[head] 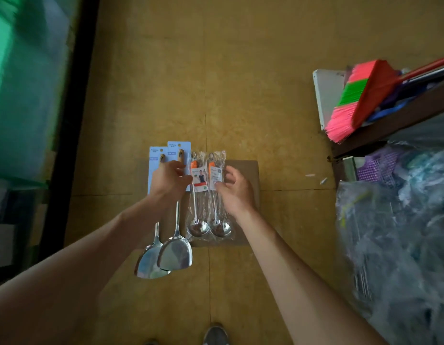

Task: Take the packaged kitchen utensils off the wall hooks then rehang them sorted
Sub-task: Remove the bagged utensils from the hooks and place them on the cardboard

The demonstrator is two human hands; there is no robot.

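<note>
Yellow-brown floor [240,83] fills the view below me, with a flat piece of cardboard [243,175] lying on it and the toe of a shoe [216,334] at the bottom edge. My left grip [169,180] is closed around the handles of two spatulas [174,255], fingers curled over their pale blue backing cards [178,149]. The two overlap, the steel blades hang down towards me, and the cards stick up past my knuckles. Just beside them, two ladles [197,227] in clear plastic sleeves lie side by side on the cardboard, bowls nearest me and orange handle ends pointing away. My right grip [234,188] is at the printed label of the right-hand sleeve, half open with the fingers loosely bent and the thumb against the sleeve's edge. I cannot tell whether it actually has hold of it. Off to my right a pink and green broom [357,95] leans across a dark shelf edge, above a heap of plastic-wrapped goods [395,245]. On my left runs a green pane [21,95] in a black frame.
</note>
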